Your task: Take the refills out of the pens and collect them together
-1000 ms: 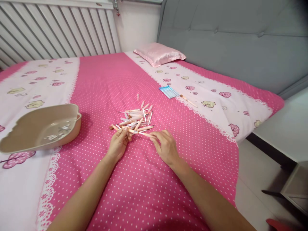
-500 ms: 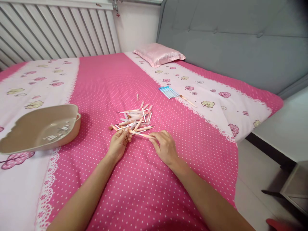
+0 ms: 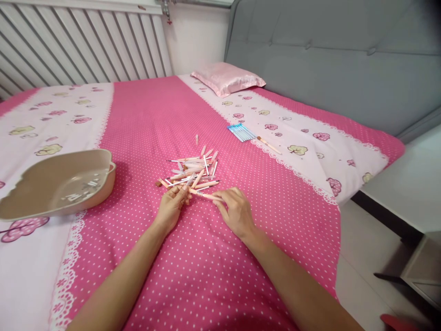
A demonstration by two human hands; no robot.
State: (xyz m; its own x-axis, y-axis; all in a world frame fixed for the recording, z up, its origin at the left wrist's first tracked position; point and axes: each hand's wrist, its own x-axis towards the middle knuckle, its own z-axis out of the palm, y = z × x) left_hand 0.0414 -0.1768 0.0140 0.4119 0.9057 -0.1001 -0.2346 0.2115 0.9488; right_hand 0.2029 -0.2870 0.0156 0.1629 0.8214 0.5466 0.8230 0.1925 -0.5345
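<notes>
A loose pile of pale pink pens and pen parts (image 3: 194, 170) lies on the pink dotted bedsheet (image 3: 193, 257). My left hand (image 3: 171, 207) and my right hand (image 3: 234, 211) sit at the near edge of the pile. Between them they hold one pink pen (image 3: 202, 195), the left fingers pinched on its left end, the right fingers pinched on its right end. A single small pink piece (image 3: 197, 138) lies apart, beyond the pile.
A beige tray (image 3: 37, 202) with a few small white bits in it rests at the left. A bundle of blue pens (image 3: 241, 132) and one pink pen (image 3: 269, 145) lie to the far right. A pink pillow (image 3: 228, 77) sits by the grey headboard. The bed edge drops off at right.
Both hands stay at the pile holding the same pen. The pen's left end has dipped slightly toward me; otherwise nothing has moved.
</notes>
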